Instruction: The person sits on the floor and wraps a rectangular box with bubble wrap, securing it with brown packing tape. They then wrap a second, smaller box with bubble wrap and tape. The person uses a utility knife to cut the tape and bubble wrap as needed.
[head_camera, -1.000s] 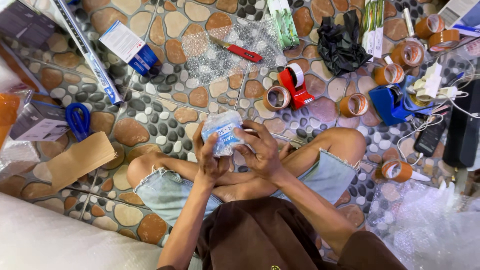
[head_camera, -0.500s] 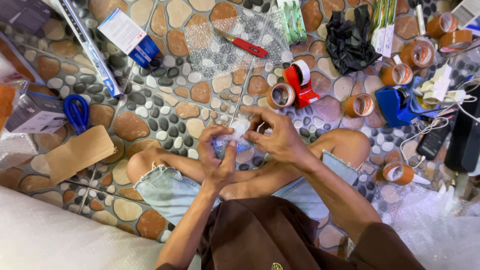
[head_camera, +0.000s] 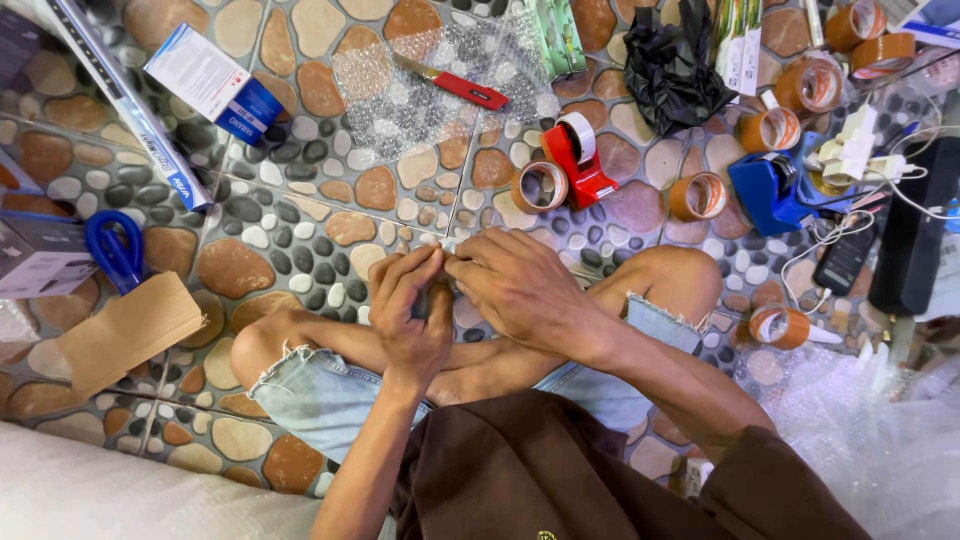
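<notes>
Above the crossed legs, the left hand (head_camera: 408, 312) curls knuckles-up and the right hand (head_camera: 520, 288) arches over it, both closed on a small bubble-wrapped packet (head_camera: 440, 296), mostly hidden between the fingers, only clear plastic showing.

The person wears a dark brown shirt (head_camera: 540, 470) with sleeves reaching about the elbows, and below it light blue denim shorts (head_camera: 320, 395) with frayed, cut-off hems. The left hand (head_camera: 410, 310) and right hand (head_camera: 520, 290) are bare, without rings or a watch.
</notes>
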